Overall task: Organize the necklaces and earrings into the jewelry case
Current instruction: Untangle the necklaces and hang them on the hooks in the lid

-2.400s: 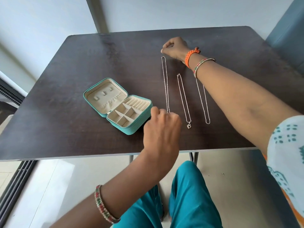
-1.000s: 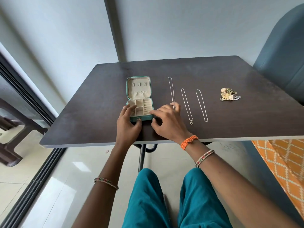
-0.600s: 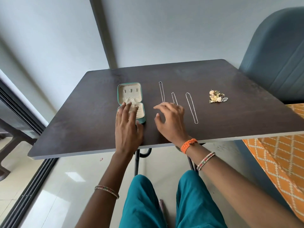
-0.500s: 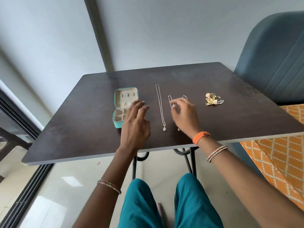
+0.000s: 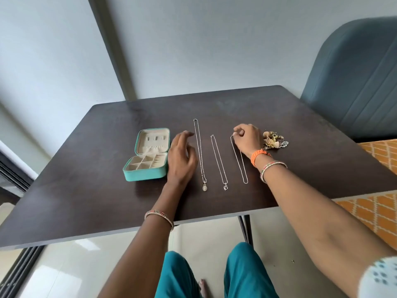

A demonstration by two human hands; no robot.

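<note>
Dark table (image 5: 90, 190), no readable writing, left hand (image 5: 181, 160) relaxed, right hand (image 5: 247, 137) pinching plain necklace (image 5: 239, 160)

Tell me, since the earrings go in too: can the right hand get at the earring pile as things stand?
Probably yes. The earring pile lies just beside the right hand, nothing between them, but that hand is pinching the top of the rightmost necklace and would have to let go first.
</note>
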